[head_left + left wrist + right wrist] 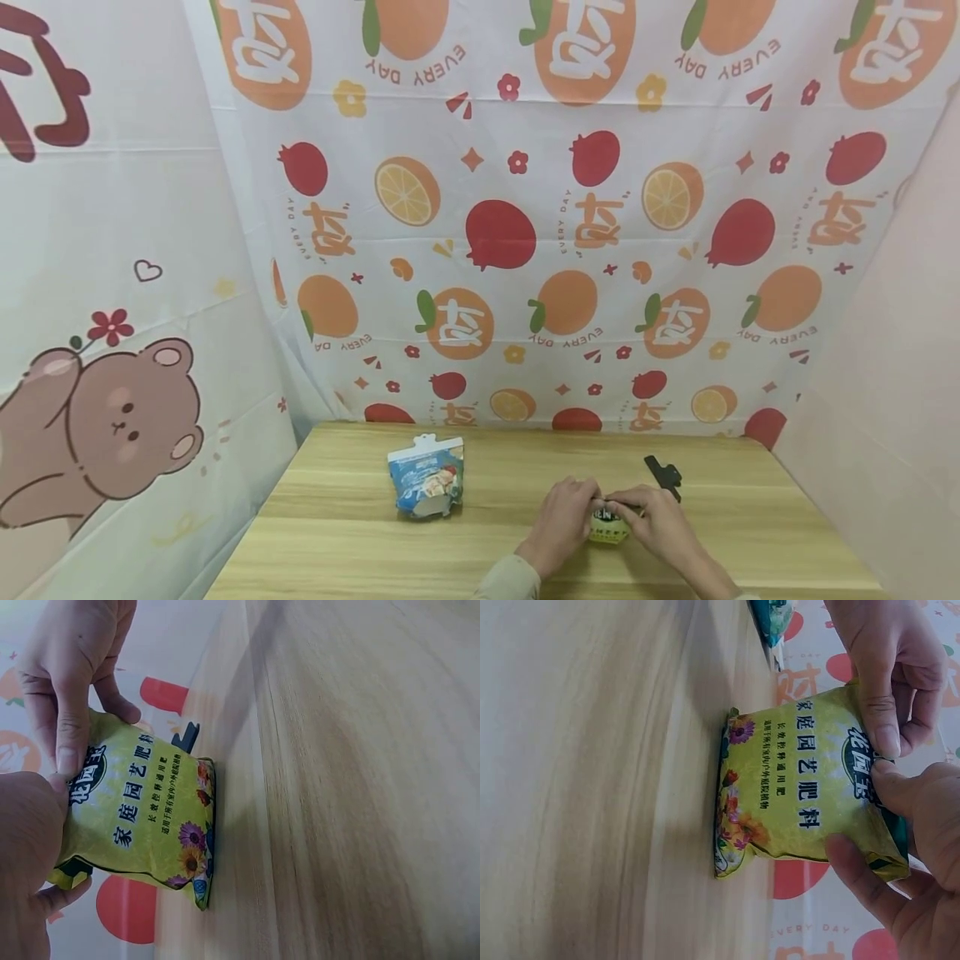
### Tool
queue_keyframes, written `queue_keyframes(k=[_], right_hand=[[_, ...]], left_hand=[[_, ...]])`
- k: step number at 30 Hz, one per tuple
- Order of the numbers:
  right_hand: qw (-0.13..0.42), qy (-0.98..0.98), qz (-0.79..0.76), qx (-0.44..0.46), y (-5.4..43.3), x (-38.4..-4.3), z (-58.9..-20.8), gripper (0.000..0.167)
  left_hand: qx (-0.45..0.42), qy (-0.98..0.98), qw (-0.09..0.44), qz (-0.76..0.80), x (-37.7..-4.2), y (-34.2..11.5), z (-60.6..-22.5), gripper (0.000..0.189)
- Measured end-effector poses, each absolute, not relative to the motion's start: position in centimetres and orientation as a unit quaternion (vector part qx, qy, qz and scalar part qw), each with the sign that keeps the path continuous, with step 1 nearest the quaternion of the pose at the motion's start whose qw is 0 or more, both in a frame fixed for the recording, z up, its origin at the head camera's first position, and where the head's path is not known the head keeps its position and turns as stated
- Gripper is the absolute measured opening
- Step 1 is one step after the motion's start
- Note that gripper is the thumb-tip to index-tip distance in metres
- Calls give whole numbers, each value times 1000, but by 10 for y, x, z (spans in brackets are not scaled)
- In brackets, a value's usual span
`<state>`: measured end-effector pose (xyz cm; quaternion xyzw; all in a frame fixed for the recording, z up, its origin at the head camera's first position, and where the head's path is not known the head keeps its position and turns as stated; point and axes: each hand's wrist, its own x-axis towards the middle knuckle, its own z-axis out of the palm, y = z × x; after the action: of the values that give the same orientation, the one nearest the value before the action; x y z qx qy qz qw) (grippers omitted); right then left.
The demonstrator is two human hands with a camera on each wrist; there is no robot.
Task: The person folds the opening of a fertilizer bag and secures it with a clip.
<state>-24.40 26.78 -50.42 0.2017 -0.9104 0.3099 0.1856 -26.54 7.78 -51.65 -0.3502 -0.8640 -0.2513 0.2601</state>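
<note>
A yellow-green fertilizer bag (609, 532) with flowers printed along its bottom stands upright on the wooden table. My left hand (562, 518) pinches its top edge from the left, thumb on the printed front and fingers behind. From the other side my right hand (662, 527) grips the same edge, and the two thumbs meet near the dark oval logo. In the right wrist view the bag's (799, 780) top corner folds over beside the right fingers. A black sealing clip (663, 475) lies on the table just behind the right hand.
To the left stands a blue bag (427, 485) with a white clip (425, 448) across its top. The wooden table (330, 533) backs onto a fruit-printed cloth (510, 292). Another cloth (232, 417) with a bear print hangs along the left side.
</note>
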Motion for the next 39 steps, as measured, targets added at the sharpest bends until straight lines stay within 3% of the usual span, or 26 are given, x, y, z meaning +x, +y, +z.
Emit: queue_keyframes(k=[15,29,39], right_hand=[[218,-905,306,200,269,-245,-509,10],[193,-907,320,194,271,-249,-511,12],[176,-914,336,143,270,-247,-512,11]], left_hand=[[-364,-850,266,-272,-268,72,-519,4],[-365,-841,289,-278,-274,63,-521,12],[-353,-840,231,-341,-272,59,-520,14]])
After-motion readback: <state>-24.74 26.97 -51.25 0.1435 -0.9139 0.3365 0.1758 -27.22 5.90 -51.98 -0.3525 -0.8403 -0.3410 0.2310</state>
